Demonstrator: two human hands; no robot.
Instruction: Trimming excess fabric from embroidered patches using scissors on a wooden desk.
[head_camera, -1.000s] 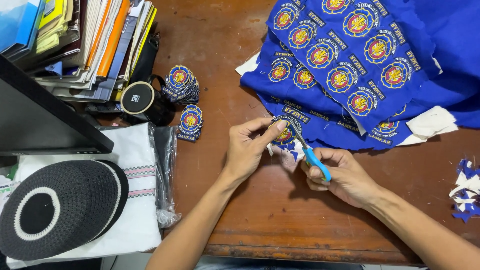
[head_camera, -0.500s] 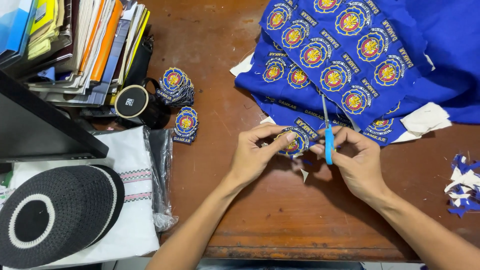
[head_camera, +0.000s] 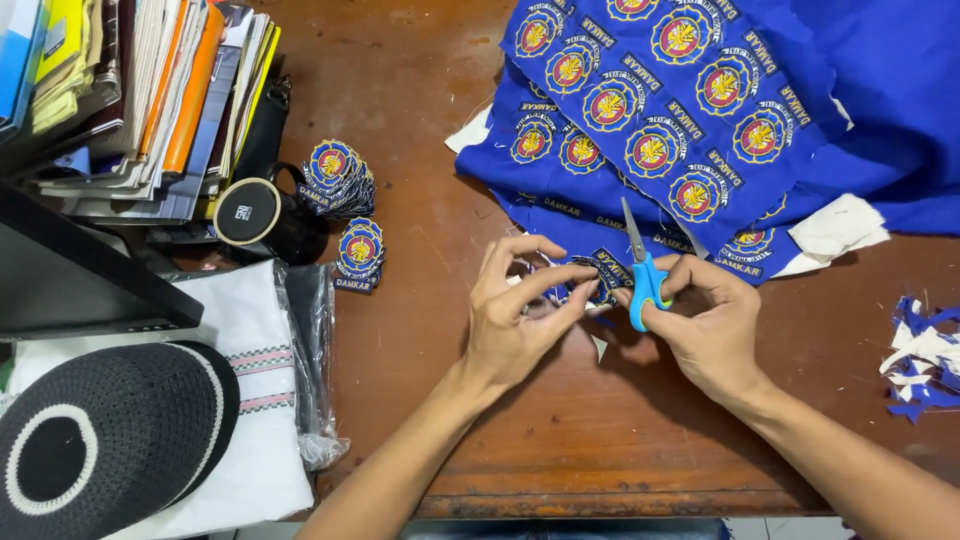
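Observation:
My left hand (head_camera: 520, 315) pinches a small blue embroidered patch (head_camera: 598, 275) by its edge above the wooden table (head_camera: 430, 120). My right hand (head_camera: 705, 325) grips small scissors with blue handles (head_camera: 642, 272), blades pointing up and away toward the cloth. Both hands meet just below a large blue cloth (head_camera: 700, 110) covered with several round embroidered emblems. The patch is mostly hidden by my fingers.
Two small stacks of cut patches (head_camera: 340, 180) (head_camera: 358, 255) lie left of my hands beside a black mug (head_camera: 260, 215). Books and papers (head_camera: 150, 90) are piled at the back left. A black knitted cap (head_camera: 100, 440) rests on white folded cloth (head_camera: 255, 400). Blue and white scraps (head_camera: 925, 355) lie at right.
The scissors swung from pointing left at the patch to pointing up and away. Both hands shifted slightly toward the cloth, the left still pinching the patch.

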